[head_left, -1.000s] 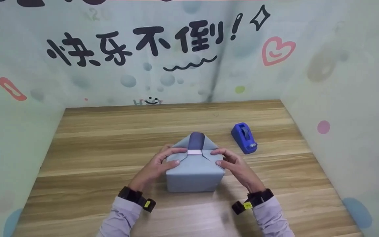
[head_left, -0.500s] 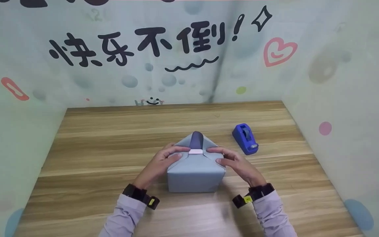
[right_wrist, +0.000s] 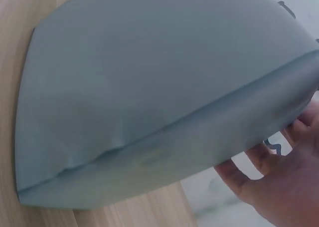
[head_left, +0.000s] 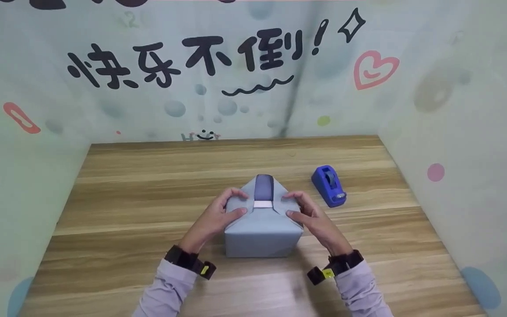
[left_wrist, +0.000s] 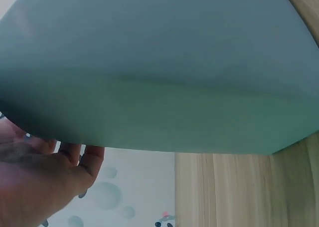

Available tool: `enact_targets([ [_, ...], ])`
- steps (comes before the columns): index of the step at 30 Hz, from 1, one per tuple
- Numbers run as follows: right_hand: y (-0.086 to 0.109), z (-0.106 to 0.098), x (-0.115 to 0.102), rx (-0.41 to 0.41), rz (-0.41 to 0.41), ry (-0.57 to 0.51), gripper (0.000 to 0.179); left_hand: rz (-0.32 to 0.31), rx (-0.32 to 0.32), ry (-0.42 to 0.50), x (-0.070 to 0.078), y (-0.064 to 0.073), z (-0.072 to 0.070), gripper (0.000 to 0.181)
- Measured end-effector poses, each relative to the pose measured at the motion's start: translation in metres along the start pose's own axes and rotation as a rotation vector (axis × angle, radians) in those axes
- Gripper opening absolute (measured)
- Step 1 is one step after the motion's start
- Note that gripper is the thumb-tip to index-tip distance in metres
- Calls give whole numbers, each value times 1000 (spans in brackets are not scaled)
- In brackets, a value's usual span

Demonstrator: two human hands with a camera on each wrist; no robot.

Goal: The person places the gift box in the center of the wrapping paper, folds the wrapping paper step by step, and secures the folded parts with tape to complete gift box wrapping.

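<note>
A grey-blue paper-wrapped box (head_left: 262,243) stands on the wooden table, its top folded to a peak at the far side. Down the middle of that top runs a dark purple-blue band (head_left: 264,187), with a small white strip (head_left: 262,204) at its near end. My left hand (head_left: 211,215) grips the box's left side, thumb and bent index finger on the folded top. On the right side my right hand (head_left: 317,220) holds it the same way. Both wrist views show fingers against the box's wall (left_wrist: 164,112); other fingertips are hidden behind it.
A blue tape dispenser (head_left: 328,187) stands behind and to the right of the box. The wooden table (head_left: 139,189) is enclosed by a printed backdrop (head_left: 244,110) at the back and both sides.
Both index fingers have drawn back from beside the white strip and are now more bent. The left thumb has slid slightly inward on the folded top. The box has barely moved.
</note>
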State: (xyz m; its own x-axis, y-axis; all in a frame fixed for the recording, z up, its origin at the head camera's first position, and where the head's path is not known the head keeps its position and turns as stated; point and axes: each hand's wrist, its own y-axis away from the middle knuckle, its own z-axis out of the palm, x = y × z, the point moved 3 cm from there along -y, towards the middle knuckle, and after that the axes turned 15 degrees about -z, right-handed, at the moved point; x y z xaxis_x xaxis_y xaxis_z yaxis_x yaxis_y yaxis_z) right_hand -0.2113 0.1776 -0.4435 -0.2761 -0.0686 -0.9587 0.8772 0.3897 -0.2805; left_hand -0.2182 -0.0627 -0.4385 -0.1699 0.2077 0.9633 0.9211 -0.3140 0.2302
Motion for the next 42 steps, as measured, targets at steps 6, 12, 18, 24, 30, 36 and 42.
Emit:
enact_targets([
  [6,-6,-1,2,1,15,-96,63,-170,-84,203,-3,-12,-4,61],
  [12,-6,1,9,64,92,-184,34,-388,-245,426,-10,-24,-3,38],
  [18,-3,3,11,95,61,-183,27,-399,-200,409,-11,-25,-3,37],
  [24,-1,3,11,115,36,-153,23,-211,-163,116,-6,-17,-8,32],
  [30,-1,3,9,135,11,-110,17,98,-55,-257,6,-6,-12,26],
  [36,0,2,8,134,-8,-17,15,216,15,-604,10,4,-17,52],
  [42,3,1,1,32,-111,122,20,322,49,-858,13,23,-12,75],
])
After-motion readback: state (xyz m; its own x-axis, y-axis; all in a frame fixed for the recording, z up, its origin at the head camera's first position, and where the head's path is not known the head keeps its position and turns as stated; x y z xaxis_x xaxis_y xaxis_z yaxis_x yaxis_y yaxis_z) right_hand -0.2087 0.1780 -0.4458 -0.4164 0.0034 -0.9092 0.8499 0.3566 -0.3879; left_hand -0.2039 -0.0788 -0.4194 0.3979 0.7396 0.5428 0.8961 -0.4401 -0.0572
